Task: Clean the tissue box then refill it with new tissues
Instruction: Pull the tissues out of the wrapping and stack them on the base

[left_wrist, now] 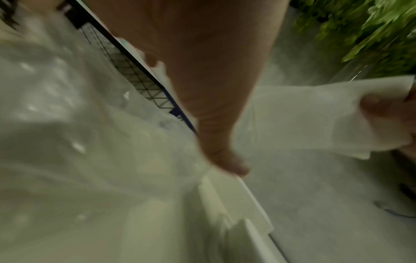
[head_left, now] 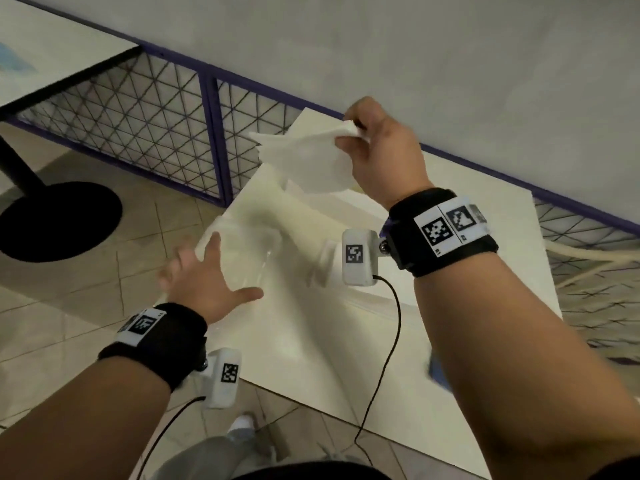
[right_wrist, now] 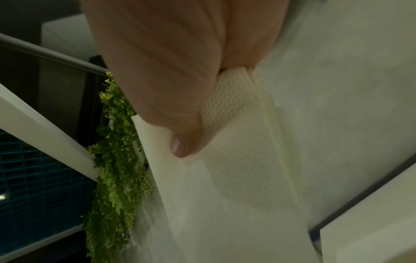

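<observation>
The right hand [head_left: 375, 161], in the upper middle of the head view, is pinching a bunch of white tissues [head_left: 304, 164] between thumb and fingers; the sheets are hanging down and to the left from the grip, above the white table [head_left: 311, 341]. In the right wrist view the thumb [right_wrist: 180, 135] is pressing on the embossed paper, with green foliage [right_wrist: 117, 160] showing at the left of the frame.

The left hand [head_left: 207, 271], at lower left of centre, is spreading wide with straight fingers over a clear plastic wrapper [head_left: 242, 251] lying at the table's left edge; whether it is touching the wrapper cannot be told, as both are blurred.

A white box-like shape [head_left: 318, 206], probably the tissue box, is sitting on the table just below the hanging tissues, its outline washed out.

A purple-framed wire mesh fence [head_left: 145, 119] is running along the wall behind the table.
</observation>
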